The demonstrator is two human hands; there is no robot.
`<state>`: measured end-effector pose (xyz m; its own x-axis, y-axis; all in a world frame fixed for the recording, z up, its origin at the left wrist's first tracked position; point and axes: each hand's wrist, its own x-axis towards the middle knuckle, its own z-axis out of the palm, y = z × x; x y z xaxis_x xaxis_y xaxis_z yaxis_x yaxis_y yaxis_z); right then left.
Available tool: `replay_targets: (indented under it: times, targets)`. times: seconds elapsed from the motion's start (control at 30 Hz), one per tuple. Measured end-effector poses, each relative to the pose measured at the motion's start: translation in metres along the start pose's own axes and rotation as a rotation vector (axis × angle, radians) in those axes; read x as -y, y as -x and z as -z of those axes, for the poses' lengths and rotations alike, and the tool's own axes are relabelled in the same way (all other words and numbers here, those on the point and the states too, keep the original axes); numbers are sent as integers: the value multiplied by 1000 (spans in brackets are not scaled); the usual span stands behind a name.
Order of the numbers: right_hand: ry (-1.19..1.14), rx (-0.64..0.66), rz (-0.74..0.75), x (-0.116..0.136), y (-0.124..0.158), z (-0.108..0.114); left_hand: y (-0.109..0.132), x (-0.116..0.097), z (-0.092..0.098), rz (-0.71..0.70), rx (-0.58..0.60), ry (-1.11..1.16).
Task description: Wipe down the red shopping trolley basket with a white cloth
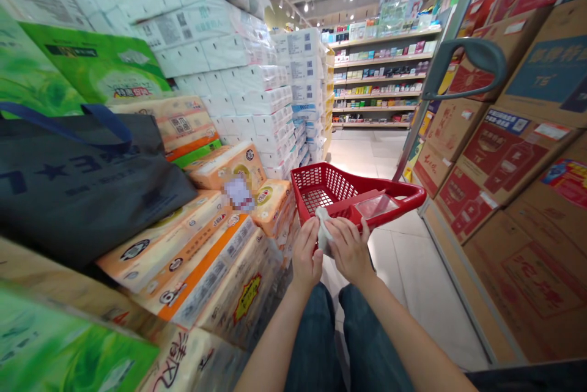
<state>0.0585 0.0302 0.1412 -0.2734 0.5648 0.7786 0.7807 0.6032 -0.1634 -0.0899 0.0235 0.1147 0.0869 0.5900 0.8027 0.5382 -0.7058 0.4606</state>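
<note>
A red plastic shopping basket (342, 179) with perforated sides stands in the aisle in front of my knees, its long handle (408, 196) pointing right. Both hands meet at its near rim, around a crumpled whitish cloth (323, 230). My left hand (306, 254) is closed on the cloth's left side, fingers pointing up. My right hand (349, 248) has its fingers curled over the cloth's right side, close against the basket's edge. Part of the cloth is hidden under the fingers.
Packs of tissue paper (183, 257) are piled on the left, with a dark grey bag (87, 184) on them. Cardboard cartons (490, 159) line the right, beside a metal post with a grey-blue handle (499, 65). Stocked shelves (376, 83) stand beyond the tiled floor (403, 269).
</note>
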Motion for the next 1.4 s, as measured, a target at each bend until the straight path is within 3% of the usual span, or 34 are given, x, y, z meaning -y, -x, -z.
replay_targets:
  times: [0.1,0.2,0.33,0.43,0.5,0.67,0.8,0.97,1.1,1.23,1.4]
  targets:
    - [19,-22,4,-27,1,12,-3,-3,2,-3,19,-4]
    - [16,-72,-51,-34,1,14,-5,-7,-1,-8,-9,-12]
    - [-41,-108,-177,-3,-2,3,-3,-10,-8,6,-54,-15]
    - [-78,-57,-166,22,-4,-6,0,-7,-10,4,-73,-14]
    - [-80,-34,-133,25,-5,-6,1,-4,-9,7,-70,-11]
    - [-41,13,20,-18,-3,10,-2,-2,-1,11,-9,3]
    - [16,-66,-26,-44,-2,19,-6,-6,-2,-11,-11,14]
    - [-27,-119,-169,-6,-3,6,-3,-9,-9,4,-58,-1]
    - [-84,4,-60,13,-6,2,0,-4,-5,6,-55,-2]
    - [-54,50,47,-14,-9,14,-1,-1,3,-1,1,-15]
    - [-39,22,43,-43,-9,24,-4,-4,4,8,23,-3]
